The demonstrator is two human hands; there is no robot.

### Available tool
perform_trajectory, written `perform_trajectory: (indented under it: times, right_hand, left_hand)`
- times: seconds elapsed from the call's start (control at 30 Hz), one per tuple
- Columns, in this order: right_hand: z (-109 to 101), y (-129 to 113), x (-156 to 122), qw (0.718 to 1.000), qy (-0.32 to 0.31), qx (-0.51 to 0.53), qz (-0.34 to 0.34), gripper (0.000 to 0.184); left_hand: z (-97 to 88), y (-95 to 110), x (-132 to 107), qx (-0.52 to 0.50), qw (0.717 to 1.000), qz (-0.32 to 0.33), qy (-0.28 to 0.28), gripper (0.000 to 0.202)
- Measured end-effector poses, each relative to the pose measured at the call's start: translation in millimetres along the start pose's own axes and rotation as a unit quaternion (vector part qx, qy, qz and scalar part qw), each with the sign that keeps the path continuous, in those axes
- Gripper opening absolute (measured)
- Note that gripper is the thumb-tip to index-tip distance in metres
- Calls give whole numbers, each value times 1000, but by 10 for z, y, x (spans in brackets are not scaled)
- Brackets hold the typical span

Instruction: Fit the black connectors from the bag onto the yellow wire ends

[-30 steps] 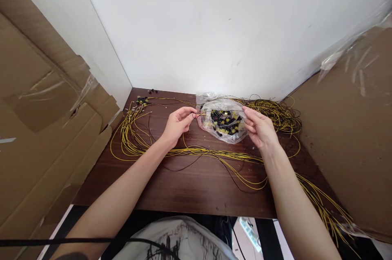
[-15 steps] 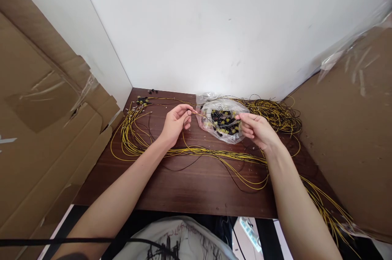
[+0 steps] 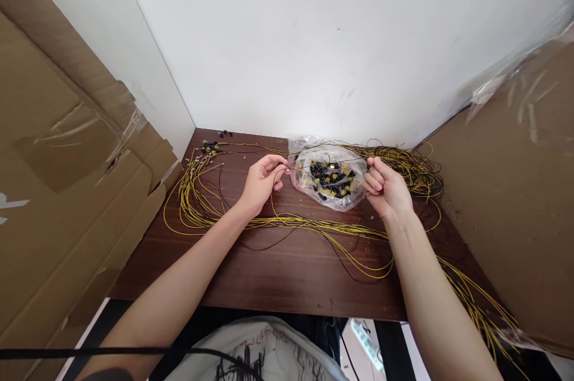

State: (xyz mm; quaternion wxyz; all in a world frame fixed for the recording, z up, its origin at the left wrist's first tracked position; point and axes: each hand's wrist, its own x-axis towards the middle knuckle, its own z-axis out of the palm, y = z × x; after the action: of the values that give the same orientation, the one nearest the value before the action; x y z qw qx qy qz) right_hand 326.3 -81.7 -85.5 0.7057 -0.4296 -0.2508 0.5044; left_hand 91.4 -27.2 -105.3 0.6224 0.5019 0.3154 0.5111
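Pinching thin wires (image 3: 299,168) between thumb and forefinger, the left hand (image 3: 260,185) is raised above the brown wood-grain tabletop (image 3: 287,279). The right hand (image 3: 389,191) has its thumb and forefinger closed on a thin black wire (image 3: 352,159) that stretches from it toward the left hand; its other fingers are curled in. The exact wire ends at either set of fingertips are too small to tell.

Between the two hands lies an open clear plastic bag (image 3: 348,204), holding small black-and-yellow connectors (image 3: 332,180). Just beyond the right hand sits a tangled heap of yellow and black wires (image 3: 412,168). Nearer the body than both hands, a long bundle of yellow and black wires (image 3: 314,224) runs across, curving round to the left of the left hand. Farther off, beyond and left of that hand, is a small cluster of loose connectors (image 3: 210,146).
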Motion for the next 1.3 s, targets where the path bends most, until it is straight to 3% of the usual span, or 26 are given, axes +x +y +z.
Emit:
perform_trajectory:
  times: [0.17,0.5,0.67,0.87,0.97,1.03,1.13,1.2,1.3]
  right_hand:
    - [-24,-1,6,998,34,21,-47,19]
    - [-41,0,19,997,80,8,-17,14]
    - [-32,23,31,993,116,-5,-11,8]
    - [-40,62,49,987,154,-21,-45,8]
    - [-63,102,80,981,165,-65,-85,10]
    - [-75,129,95,957,183,-143,-172,16]
    - [-52,159,67,875,172,-304,-336,24]
    - [7,181,7,824,107,-395,-392,20]
    - [150,255,-109,783,-47,-465,-411,19]
  left_hand:
    - [-13,-5,9,11,1000,14,-1,17]
    - [-60,-2,29,9,999,43,15,12]
    - [-25,13,28,-56,997,50,35,11]
    - [-30,8,41,-140,988,29,66,13]
    - [-23,6,33,-114,990,51,69,14]
    - [-3,12,15,-59,994,77,57,14]
    - [38,19,-22,27,994,100,32,14]
    - [62,20,-47,55,993,102,15,13]
    - [85,15,-75,61,994,92,-18,16]
